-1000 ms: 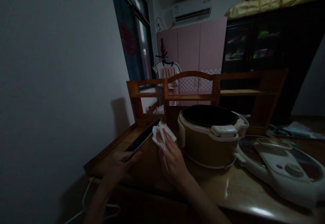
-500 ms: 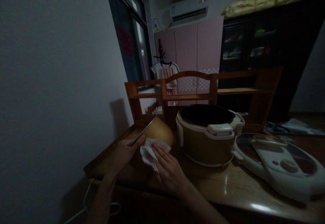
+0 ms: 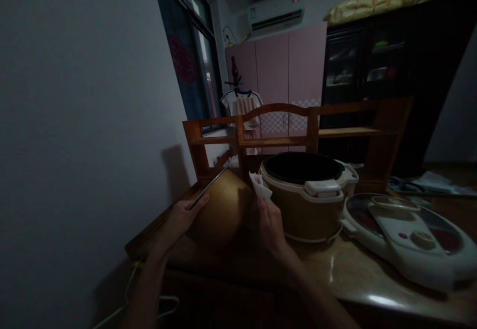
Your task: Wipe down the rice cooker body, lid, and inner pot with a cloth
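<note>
My left hand (image 3: 182, 217) grips the rim of a brown inner pot (image 3: 219, 207), which lies tipped on its side on the wooden table (image 3: 328, 267) with its rounded outside toward me. My right hand (image 3: 270, 222) is closed on a crumpled white tissue (image 3: 260, 185), held up between the tipped pot and the gold-and-cream cooker body (image 3: 305, 195). The cooker stands upright with its dark opening uncovered.
The cooker's cream lid (image 3: 406, 234) lies flat to the right. A wooden shelf unit (image 3: 283, 130) stands along the table's back. A white cable (image 3: 126, 289) hangs off the front left edge, beside the grey wall (image 3: 74, 120). The room is dim.
My right hand with the tissue has lifted off the pot's side and moved right, toward the cooker. The left hand has turned the pot so more of its outside faces me.
</note>
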Motion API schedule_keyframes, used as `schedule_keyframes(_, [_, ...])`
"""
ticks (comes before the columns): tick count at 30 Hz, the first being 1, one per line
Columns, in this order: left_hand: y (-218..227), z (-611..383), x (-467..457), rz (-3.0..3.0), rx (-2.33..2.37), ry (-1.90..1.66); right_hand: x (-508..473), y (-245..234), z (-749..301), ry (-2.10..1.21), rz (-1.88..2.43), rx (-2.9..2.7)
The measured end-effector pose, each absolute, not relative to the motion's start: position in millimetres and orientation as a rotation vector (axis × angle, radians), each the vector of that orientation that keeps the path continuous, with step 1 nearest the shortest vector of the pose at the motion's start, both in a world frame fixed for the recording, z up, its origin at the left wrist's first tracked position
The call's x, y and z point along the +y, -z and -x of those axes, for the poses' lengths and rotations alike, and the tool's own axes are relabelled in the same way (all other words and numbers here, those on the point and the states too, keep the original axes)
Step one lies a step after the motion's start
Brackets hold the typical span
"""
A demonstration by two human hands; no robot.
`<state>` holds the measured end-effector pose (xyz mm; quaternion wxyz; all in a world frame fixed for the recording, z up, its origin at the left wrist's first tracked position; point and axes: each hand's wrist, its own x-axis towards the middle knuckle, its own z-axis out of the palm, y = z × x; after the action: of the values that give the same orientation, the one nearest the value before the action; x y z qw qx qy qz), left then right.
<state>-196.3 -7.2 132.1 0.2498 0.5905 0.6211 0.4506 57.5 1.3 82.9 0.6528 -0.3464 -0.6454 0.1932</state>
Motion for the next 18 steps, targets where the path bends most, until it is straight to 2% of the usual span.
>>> schedule_keyframes(5, [-134.8, 189.3, -12.7, -1.705, 1.677, -1.187, 22.1, -114.6, -35.4, -0.471, 0.724, -1.617])
schedule_keyframes(18, [-134.3, 191.2, -7.7, -1.684, 1.638, -1.246, 1.7, -97.8, -22.3, 0.024, 0.555, -1.959])
